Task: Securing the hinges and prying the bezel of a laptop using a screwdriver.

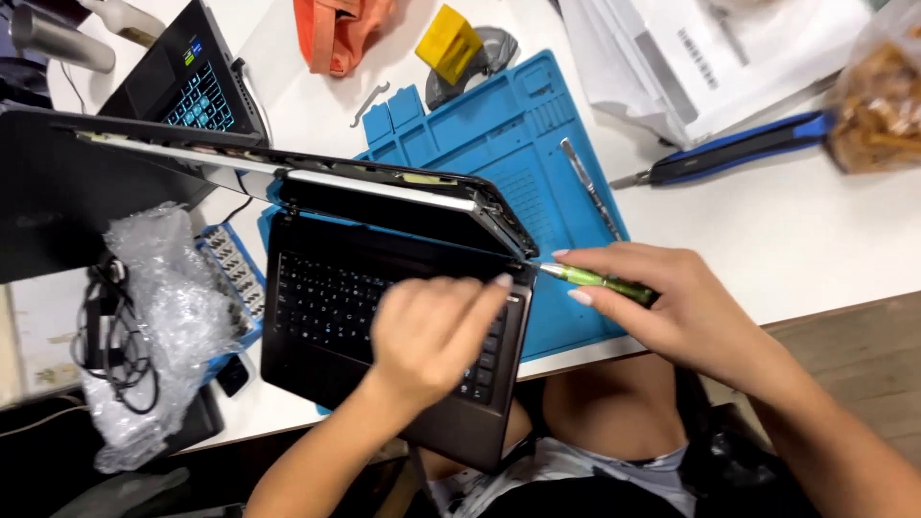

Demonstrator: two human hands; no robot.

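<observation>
1. The laptop [384, 317] sits half open on the blue mat [537, 144], its front edge hanging past the white surface [815, 240].
2. The left hand [432, 331] rests on the keyboard, fingers curled, gripping nothing; best to press down firmly.
3. The right hand [672, 307] is closed around a green screwdriver [600, 281], tip at the right hinge corner; keep it straight and turn gently.

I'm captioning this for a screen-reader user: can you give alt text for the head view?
A right hand holds a green screwdriver with its tip at the hinge corner of an open dark laptop, while the left hand rests on its keyboard. The laptop sits on a blue work mat on a white table.
</observation>
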